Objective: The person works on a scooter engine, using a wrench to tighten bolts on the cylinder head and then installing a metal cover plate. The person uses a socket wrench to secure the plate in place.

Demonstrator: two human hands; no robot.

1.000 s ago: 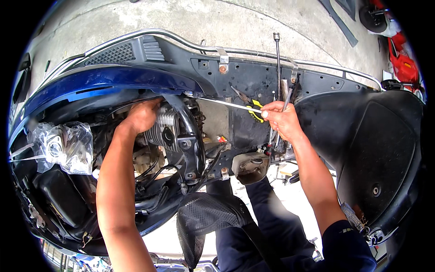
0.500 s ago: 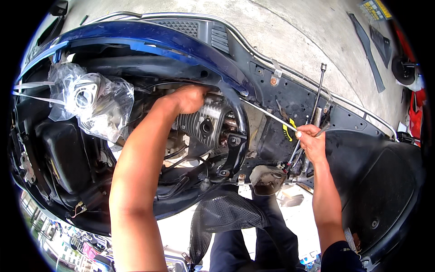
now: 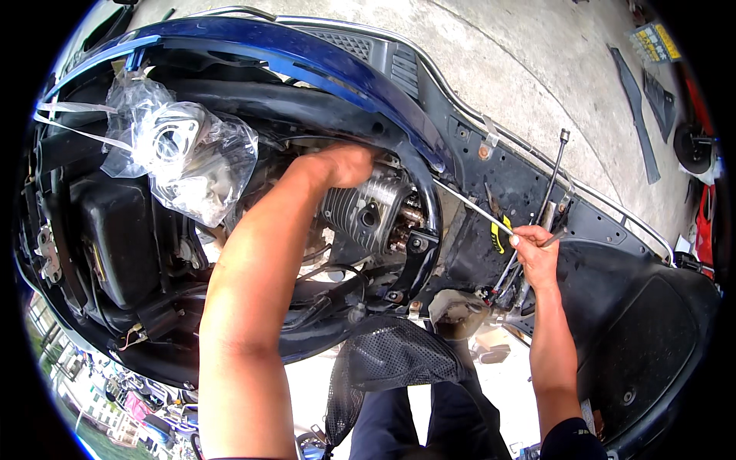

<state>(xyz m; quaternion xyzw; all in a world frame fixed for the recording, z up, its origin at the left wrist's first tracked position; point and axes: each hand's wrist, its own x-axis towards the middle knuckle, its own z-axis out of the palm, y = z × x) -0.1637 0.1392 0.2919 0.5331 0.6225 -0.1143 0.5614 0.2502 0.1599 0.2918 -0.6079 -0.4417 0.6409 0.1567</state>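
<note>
My left hand [image 3: 341, 165] is curled closed beside the finned engine cylinder [image 3: 353, 215], under the blue body panel [image 3: 253, 42]; whatever its fingertips grip is hidden. My right hand [image 3: 537, 253] is closed on a long thin metal rod [image 3: 468, 199], which runs up and left to the black frame tube by the cylinder. A short grey tool handle also sticks out of this fist. Just left of it, yellow-handled pliers [image 3: 500, 234] lie on the dark floorboard, and a long socket wrench [image 3: 556, 161] stands out behind it.
A clear plastic bag with metal parts [image 3: 184, 153] rests at the upper left above a black tank [image 3: 115, 238]. Loose black strips [image 3: 636, 115] lie on the concrete [image 3: 514, 69]. Red objects [image 3: 701, 238] stand at the far right. A black mesh cloth [image 3: 391, 353] hangs near my legs.
The camera view has turned, so the vehicle sits further right and more tilted. Both hands keep about the same places on the vehicle, the right one still gripping the rod.
</note>
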